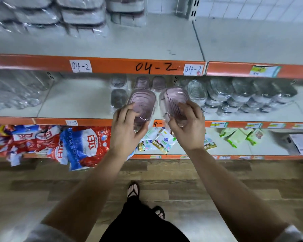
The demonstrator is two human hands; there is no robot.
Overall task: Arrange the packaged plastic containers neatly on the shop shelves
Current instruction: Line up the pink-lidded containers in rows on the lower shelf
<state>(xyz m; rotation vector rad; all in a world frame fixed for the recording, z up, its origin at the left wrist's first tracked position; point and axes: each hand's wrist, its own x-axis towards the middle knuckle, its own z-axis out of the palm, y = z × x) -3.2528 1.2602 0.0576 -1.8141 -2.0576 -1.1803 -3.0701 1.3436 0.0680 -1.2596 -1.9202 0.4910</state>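
Observation:
My left hand (128,126) grips a pink oval plastic container (143,102) wrapped in clear film, fingers over its near end. My right hand (187,126) grips a second pink container (176,97) of the same kind. Both are held side by side just above the front edge of the middle shelf (73,100). Behind them on that shelf stand several more wrapped pink and dark containers (148,82). Clear wrapped containers (198,90) lie in rows to the right.
The top shelf (147,44) carries stacked grey wrapped packs (82,14) at the back left. Orange shelf edges bear "04-2" labels (80,66). The bottom shelf holds red and blue bags (80,144) and small green packets (234,135). Wood-pattern floor lies below.

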